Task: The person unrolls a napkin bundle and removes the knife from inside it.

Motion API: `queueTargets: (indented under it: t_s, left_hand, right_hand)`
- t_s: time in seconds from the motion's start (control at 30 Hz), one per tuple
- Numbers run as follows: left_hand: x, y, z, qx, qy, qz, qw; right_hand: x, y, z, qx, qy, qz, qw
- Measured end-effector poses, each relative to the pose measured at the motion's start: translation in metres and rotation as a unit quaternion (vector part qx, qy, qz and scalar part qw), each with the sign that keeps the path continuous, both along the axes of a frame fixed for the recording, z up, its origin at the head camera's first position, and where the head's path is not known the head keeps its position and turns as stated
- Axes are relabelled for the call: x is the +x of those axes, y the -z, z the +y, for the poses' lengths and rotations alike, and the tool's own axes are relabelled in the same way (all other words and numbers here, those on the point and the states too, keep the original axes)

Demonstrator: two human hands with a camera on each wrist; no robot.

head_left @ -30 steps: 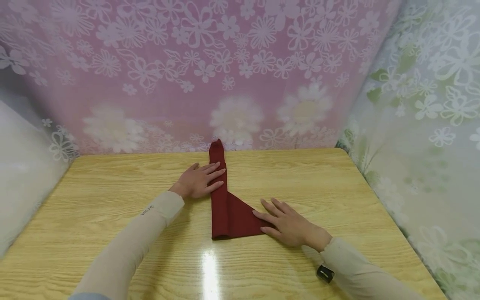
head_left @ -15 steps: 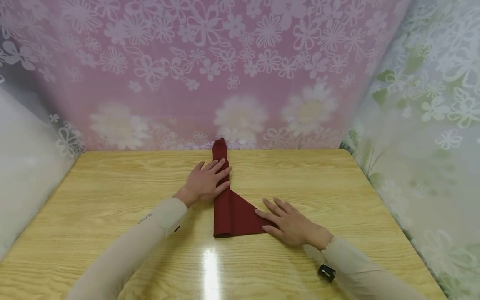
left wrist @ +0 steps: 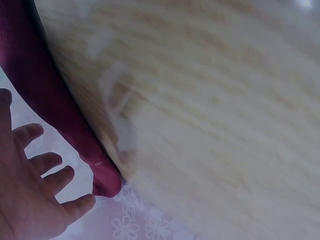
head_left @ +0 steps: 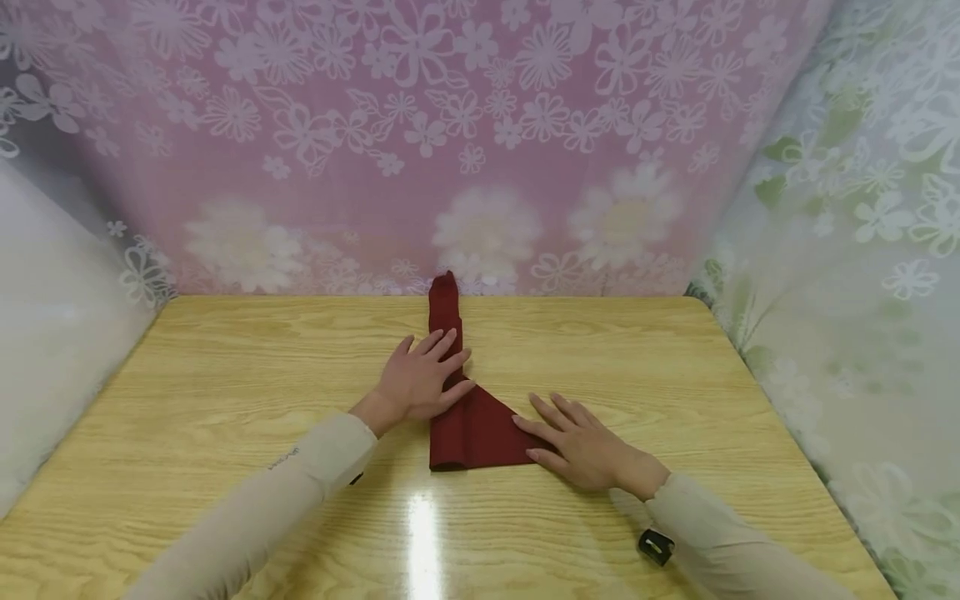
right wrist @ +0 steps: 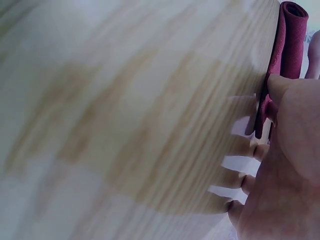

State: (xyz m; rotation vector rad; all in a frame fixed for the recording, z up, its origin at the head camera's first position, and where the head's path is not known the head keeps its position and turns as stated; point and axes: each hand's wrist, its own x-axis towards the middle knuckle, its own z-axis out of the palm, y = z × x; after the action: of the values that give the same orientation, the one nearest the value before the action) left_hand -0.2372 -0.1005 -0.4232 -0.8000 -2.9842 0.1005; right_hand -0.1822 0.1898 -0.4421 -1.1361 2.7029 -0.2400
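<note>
A dark red cloth point(head_left: 491, 429) lies on the table, with a long narrow folded strip running to the back edge and a flat triangular flap at the front right. Across the strip's middle, my left hand point(head_left: 420, 379) rests with fingers spread and straight. My right hand point(head_left: 588, 446) lies on the flap's right corner, fingers extended, covering that tip. In the left wrist view the cloth point(left wrist: 55, 100) runs beyond the spread fingers. The right wrist view shows the cloth's rolled end point(right wrist: 294, 35) near my thumb, with the other fingertips at the tabletop.
The wooden table point(head_left: 247, 350) has a glossy, light-reflecting surface. A pink flowered backdrop point(head_left: 360, 183) stands right behind its far edge, and the strip's far end reaches it. A pale flowered sheet point(head_left: 847, 333) borders the right side. A black device point(head_left: 656, 547) sits under the right wrist.
My left hand has slid along the strip toward me, nearer the flap. My right hand keeps its place on the corner. The whole view has shifted slightly.
</note>
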Motion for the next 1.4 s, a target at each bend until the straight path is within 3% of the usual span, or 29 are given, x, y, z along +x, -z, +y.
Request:
queueTargets:
  t_s: [0.17, 0.37, 0.5, 0.9, 1.13, 1.4]
  left_hand:
    - [0.001, 0.000, 0.011, 0.014, -0.006, -0.017, 0.9997]
    - [-0.001, 0.003, 0.018, -0.009, -0.022, -0.037, 0.9990]
    - [-0.002, 0.003, 0.017, -0.017, -0.025, -0.044, 0.9986]
    - [0.001, -0.002, 0.006, 0.018, -0.015, -0.061, 0.9978]
    - [0.003, -0.003, 0.001, 0.032, -0.009, -0.056, 0.9979]
    - [0.006, -0.002, -0.002, 0.026, -0.028, -0.032, 0.9988]
  right_hand:
    - [0.000, -0.003, 0.003, 0.000, 0.004, -0.001, 1.000]
    - [-0.002, 0.000, 0.003, 0.010, 0.014, -0.006, 1.000]
    - [-0.002, 0.002, 0.003, 0.012, 0.015, -0.010, 1.000]
    - [-0.002, 0.008, 0.002, 0.017, 0.025, -0.008, 1.000]
    - [-0.001, 0.008, 0.002, 0.015, 0.031, -0.017, 0.999]
    - [0.000, 0.006, 0.002, 0.019, 0.025, -0.016, 0.999]
